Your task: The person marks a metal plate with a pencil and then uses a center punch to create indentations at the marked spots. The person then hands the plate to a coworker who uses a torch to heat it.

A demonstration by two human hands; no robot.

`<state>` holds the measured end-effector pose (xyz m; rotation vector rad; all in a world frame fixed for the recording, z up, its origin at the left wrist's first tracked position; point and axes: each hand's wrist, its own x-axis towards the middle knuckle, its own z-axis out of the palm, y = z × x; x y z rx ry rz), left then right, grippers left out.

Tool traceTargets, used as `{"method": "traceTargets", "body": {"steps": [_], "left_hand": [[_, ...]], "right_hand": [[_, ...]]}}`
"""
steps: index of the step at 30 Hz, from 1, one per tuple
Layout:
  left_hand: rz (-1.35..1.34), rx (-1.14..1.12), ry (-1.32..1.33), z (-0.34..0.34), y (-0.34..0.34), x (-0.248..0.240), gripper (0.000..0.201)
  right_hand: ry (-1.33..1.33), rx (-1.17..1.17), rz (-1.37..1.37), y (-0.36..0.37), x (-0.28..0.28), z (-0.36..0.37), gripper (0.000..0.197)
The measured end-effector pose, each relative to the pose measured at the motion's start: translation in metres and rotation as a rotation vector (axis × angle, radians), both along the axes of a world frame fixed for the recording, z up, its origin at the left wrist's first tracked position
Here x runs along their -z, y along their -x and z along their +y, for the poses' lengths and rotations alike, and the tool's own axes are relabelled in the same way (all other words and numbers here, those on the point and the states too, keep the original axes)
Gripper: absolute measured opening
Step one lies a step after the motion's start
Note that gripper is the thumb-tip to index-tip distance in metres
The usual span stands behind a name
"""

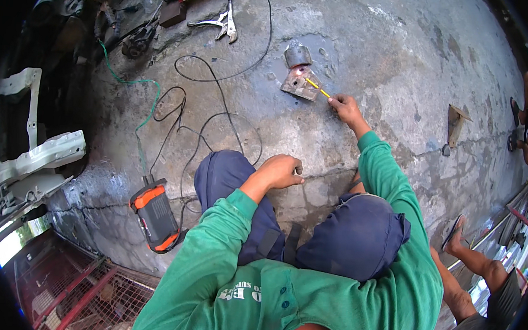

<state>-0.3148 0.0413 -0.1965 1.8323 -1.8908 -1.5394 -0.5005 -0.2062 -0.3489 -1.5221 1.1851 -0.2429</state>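
My right hand [346,108] pinches a thin yellow pencil [318,88]. Its far end meets a small rusty metal plate [299,90] lying on the concrete. Just beyond the plate, and close against it, is a short, curved grey metal piece [298,55]. Over my left knee hangs my left hand [280,171], its fingers loosely bent and apart, with nothing seen in them.
Left of my knee stands a grey-and-orange portable machine [155,214] with black and green cables. Locking pliers [222,23] lie ahead; white metal panels [41,157] stand at left. A wooden wedge [457,125] is at right, where other people's legs show.
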Motion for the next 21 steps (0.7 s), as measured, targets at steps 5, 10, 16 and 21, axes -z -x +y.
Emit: {"method": "traceTargets", "body": {"steps": [5,10,16,21], "left_hand": [[-0.015,-0.016,0.008,-0.001,0.001,0.006,0.036],[0.001,-0.123,-0.002,-0.01,-0.001,0.011,0.032],[0.027,-0.129,0.053,-0.002,0.002,0.021,0.03],[0.047,-0.122,0.021,-0.009,0.0,0.02,0.029]], "right_hand": [[0.046,-0.036,-0.033,-0.01,-0.026,0.006,0.026],[0.234,-0.148,-0.033,-0.041,-0.073,0.007,0.024],[0.05,-0.098,0.027,-0.019,-0.067,0.016,0.021],[0.144,-0.096,0.063,0.013,-0.052,0.016,0.019]]}}
